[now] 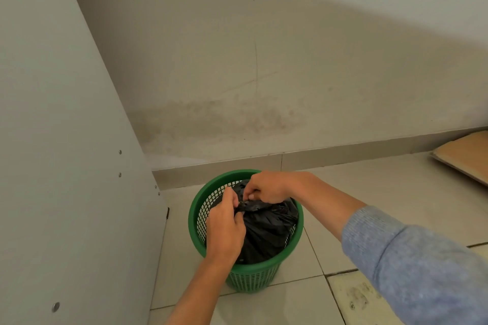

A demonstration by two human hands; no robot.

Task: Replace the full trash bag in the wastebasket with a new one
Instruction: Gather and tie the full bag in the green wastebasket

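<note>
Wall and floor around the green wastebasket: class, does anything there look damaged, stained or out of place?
Yes. The wall carries a dark blotchy stain low down, just above the skirting and behind the wastebasket, and thin cracks higher up. One floor tile at lower right is yellowed and smudged. No rubbish is spilled.

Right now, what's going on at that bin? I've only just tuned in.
A person is bent over a green wastebasket on the tiled floor, next to a pale cabinet panel. Both hands are pinching the gathered neck of the black trash bag, the left hand on the near side and the right hand on the far side, apparently knotting it shut. The bag sits inside the basket, not yet lifted out. No new bag is in view.
</note>
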